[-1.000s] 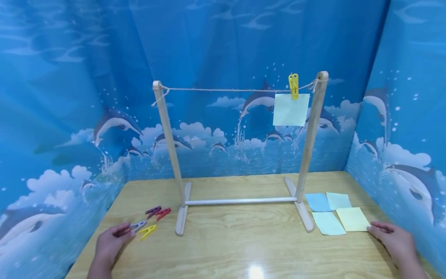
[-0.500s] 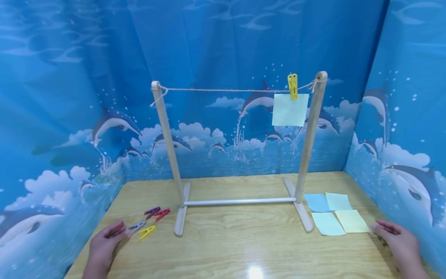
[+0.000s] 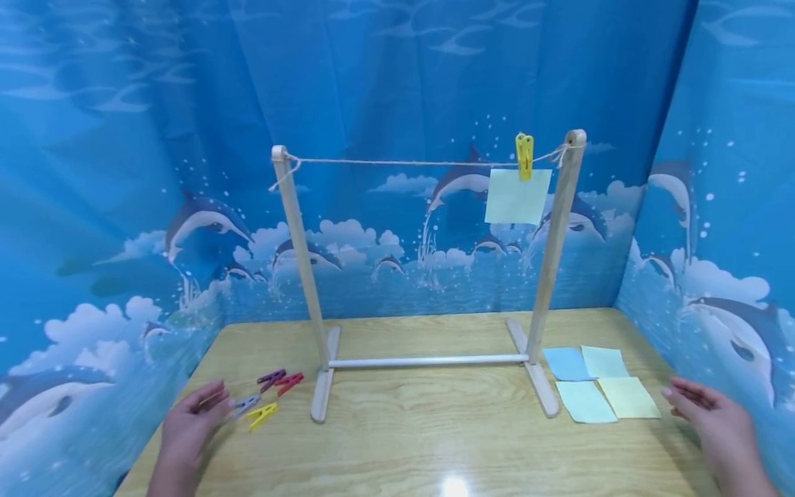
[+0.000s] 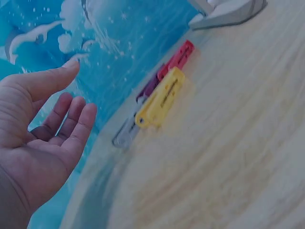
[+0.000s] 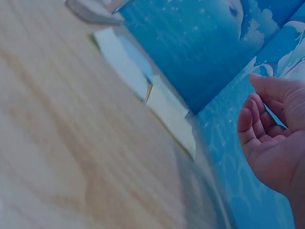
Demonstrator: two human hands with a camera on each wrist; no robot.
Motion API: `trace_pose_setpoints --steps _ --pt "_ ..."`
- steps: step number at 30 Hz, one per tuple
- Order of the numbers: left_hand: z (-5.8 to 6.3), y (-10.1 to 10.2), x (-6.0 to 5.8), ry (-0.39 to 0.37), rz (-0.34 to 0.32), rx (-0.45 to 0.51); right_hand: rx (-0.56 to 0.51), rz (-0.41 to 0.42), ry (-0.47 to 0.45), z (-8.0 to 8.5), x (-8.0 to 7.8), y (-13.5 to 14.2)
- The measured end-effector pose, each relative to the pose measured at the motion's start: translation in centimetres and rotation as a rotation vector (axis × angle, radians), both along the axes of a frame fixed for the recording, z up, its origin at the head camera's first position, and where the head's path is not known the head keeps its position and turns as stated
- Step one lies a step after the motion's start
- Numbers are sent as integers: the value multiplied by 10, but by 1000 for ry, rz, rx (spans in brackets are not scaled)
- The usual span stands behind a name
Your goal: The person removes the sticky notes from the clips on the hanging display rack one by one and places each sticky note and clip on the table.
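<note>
My left hand (image 3: 192,424) is just left of a grey clothespin (image 3: 247,405) on the table. In the left wrist view its palm shows bare, with the fingers loosely bent and apart from the clothespins. A yellow clothespin (image 4: 162,98), a red clothespin (image 3: 289,383) and a purple clothespin (image 3: 271,378) lie around the grey one. My right hand (image 3: 714,421) hovers right of a yellow sticky note (image 3: 629,398), holding nothing, its fingers loosely curved. Beside that note lie a blue note (image 3: 568,364) and two pale green notes, one nearer (image 3: 586,402) and one farther (image 3: 604,361).
A wooden rack (image 3: 428,360) stands mid-table with a string (image 3: 397,162) tied between its posts. Near the right post, a yellow clothespin (image 3: 524,157) fixes a pale green note (image 3: 517,199) to the string. A blue dolphin-print curtain (image 3: 385,83) surrounds the table (image 3: 397,442).
My left hand has let go of the grey clothespin and drawn slightly back. The right hand has left the corner of the yellow note and lifted slightly. Clothespins and notes stay almost in place.
</note>
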State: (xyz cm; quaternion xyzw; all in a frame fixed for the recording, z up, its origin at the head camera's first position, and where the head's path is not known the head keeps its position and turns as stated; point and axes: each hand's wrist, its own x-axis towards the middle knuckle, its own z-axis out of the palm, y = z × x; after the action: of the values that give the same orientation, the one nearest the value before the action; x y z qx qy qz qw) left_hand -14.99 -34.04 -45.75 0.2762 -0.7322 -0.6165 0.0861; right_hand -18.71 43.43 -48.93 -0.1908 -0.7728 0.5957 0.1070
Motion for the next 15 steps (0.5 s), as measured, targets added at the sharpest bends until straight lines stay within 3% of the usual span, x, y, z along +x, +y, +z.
trace_pose_setpoints --steps 5,10,15 --pt "13 9 1 79 -46 25 -146 44 98 12 2 -10" --pt "21 19 -2 142 -61 23 -202 111 217 24 4 -22" --pt "26 31 -4 217 -82 46 -269 133 272 38 5 -37"
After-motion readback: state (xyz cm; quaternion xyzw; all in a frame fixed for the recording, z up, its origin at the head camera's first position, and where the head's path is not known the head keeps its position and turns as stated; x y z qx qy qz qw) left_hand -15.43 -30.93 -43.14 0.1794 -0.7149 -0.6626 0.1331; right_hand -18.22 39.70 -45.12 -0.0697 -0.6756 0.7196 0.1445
